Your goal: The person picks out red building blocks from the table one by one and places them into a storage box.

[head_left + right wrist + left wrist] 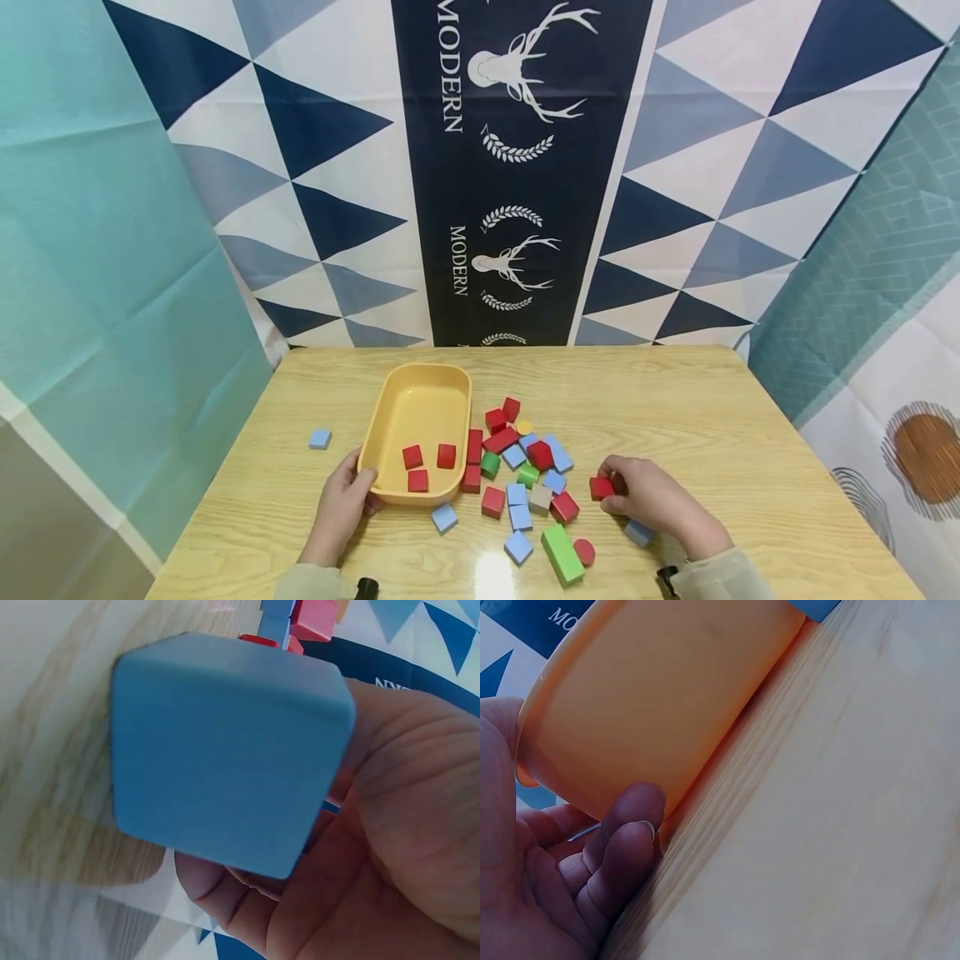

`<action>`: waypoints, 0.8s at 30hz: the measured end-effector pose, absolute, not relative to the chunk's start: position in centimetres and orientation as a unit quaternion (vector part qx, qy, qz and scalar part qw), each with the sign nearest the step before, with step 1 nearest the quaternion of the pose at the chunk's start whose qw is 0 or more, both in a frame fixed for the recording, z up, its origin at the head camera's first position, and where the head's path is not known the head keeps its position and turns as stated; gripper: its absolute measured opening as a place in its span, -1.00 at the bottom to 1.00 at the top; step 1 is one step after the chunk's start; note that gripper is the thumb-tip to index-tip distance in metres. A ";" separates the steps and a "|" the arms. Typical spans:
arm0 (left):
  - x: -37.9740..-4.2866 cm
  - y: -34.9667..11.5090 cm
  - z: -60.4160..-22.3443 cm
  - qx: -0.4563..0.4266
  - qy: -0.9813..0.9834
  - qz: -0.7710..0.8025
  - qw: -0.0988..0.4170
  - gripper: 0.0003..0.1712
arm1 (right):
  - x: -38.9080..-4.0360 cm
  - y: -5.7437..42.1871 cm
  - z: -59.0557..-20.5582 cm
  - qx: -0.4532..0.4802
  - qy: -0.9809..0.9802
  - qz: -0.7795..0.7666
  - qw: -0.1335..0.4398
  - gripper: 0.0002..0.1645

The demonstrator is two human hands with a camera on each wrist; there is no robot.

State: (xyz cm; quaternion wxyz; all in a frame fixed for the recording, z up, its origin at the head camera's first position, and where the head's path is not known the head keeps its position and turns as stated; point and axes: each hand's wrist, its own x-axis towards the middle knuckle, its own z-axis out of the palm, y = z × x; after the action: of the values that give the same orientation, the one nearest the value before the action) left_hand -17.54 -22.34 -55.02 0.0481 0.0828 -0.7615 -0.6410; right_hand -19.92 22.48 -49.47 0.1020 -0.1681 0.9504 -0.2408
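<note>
At the near left corner of a yellow plastic tray [420, 375], my left hand [341, 504] grips the rim, thumb on top and fingers curled against the outer wall. Three red cubes [417, 481] lie inside the tray. Over on the right, my right hand [652, 496] pinches a red cube [600, 489] between thumb and fingers. A blue block [639, 533] lies on the table just under that hand. In the right wrist view this blue block [225, 757] looms close to the camera and hides the fingertips and the red cube.
Several red, blue and green blocks are scattered right of the tray, among them a long green block [562, 554] and a red disc [584, 552]. One blue block [320, 439] lies alone at left. A patterned cloth [525, 192] hangs behind the wooden table [652, 392].
</note>
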 end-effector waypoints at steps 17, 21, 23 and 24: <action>-17.6 -22.3 -55.2 0.085 -0.766 -0.635 0.053 -0.45 | -19.4 13.4 -46.9 -0.265 0.917 -0.295 -0.040 -0.60; -17.6 -22.3 -55.3 0.087 -0.765 -0.636 0.052 -0.44 | -19.1 9.7 -46.7 -0.336 0.888 -0.304 -0.076 -0.64; -17.7 -22.3 -55.2 0.087 -0.762 -0.639 0.051 -0.44 | -19.0 8.0 -46.7 -0.363 0.876 -0.303 -0.092 -0.68; -17.7 -22.3 -55.2 0.087 -0.761 -0.640 0.052 -0.44 | -19.0 7.1 -46.7 -0.375 0.871 -0.300 -0.099 -0.70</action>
State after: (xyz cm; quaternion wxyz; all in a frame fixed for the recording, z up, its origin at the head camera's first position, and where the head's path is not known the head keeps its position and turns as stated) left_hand -17.65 -22.32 -55.19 0.0517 0.0874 -0.7612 -0.6405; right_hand -18.97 7.14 -46.74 -0.0994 -0.3752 0.8715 -0.2998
